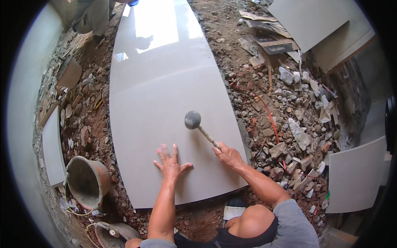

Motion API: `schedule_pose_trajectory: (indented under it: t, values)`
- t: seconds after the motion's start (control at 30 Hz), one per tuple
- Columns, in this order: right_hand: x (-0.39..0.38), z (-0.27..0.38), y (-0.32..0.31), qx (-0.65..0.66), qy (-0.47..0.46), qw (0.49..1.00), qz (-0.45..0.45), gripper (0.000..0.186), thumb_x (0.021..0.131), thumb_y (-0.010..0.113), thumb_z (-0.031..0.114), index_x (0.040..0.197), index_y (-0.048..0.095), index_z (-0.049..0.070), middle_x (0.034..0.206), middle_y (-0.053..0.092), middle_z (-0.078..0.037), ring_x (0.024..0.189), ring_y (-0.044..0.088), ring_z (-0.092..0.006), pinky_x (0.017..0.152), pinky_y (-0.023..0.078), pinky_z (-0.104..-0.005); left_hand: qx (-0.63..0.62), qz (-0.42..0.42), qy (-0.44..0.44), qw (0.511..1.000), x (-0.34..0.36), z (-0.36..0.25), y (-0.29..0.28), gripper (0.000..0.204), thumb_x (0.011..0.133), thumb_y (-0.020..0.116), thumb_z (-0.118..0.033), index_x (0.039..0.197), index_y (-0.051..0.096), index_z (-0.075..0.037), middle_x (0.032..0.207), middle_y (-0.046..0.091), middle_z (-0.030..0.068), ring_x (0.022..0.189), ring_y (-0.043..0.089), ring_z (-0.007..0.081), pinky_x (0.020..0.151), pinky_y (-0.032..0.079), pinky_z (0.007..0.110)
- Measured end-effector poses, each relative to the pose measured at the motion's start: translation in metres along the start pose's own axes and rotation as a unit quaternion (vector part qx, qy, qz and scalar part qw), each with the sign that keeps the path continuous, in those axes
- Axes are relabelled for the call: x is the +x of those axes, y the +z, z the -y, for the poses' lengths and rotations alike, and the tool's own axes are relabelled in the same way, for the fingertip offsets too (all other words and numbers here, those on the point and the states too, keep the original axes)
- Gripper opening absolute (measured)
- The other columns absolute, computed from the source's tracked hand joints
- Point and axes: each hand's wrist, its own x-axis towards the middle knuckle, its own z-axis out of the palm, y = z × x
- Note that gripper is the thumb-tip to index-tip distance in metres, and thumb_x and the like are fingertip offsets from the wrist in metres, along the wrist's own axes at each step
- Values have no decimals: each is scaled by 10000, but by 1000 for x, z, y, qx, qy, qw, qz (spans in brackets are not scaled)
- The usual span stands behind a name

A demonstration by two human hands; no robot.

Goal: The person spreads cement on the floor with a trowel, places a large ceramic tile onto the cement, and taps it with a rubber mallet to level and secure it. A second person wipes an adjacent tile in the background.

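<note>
My right hand (229,155) is closed round the thin handle of a rubber mallet (192,120). Its dark round head is over the near light-grey tile (144,124); whether it touches the surface I cannot tell. To the left of the mallet, my left hand (169,163) lies on the same tile with its fingers spread and nothing in them. A second glossy tile (161,62) adjoins the near one at its far edge and mirrors a bright window.
Rubble (297,136) and a thin orange cable (271,115) lie along the right side. At the left stand a mortar-stained bucket (103,182) and a leaning tile piece (53,146). More tiles (355,177) lean at right. Another person (93,18) is at the far left.
</note>
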Motion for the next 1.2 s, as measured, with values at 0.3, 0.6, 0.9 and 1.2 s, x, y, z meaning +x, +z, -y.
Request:
schedule_pose_trajectory:
  t: [0.3,0.6,0.9,1.2]
  values:
    - [-15,32,5,90,-126,982,-105,328,955,585,238,1236,517,83,777,644,-172,701,656,-370,632,514,-438,-16,-55,1,998,36,33,-31,1219,595,679,-800,1541,229,-177,1611,100,153,1492,45,341,1110,99,698]
    - [56,78,40,3,-194,973,-123,250,964,577,231,1132,498,65,718,611,-160,667,629,-404,564,499,-464,4,-41,-43,998,72,67,-53,1287,571,670,-812,1542,195,-115,1609,115,160,1493,71,331,1100,145,701]
    - [99,118,47,-30,-197,976,-89,246,981,552,276,1079,509,55,669,601,-154,610,618,-365,554,486,-448,-10,-58,-36,998,71,66,-57,1223,601,710,-745,1536,223,-124,1608,145,140,1490,112,312,1091,162,712]
    - [119,129,50,-118,-117,985,-52,252,983,551,304,1038,513,61,672,616,-130,609,626,-364,570,497,-442,1,-45,-35,998,70,66,-57,1225,612,670,-773,1539,206,-119,1611,123,142,1490,102,314,1080,165,725]
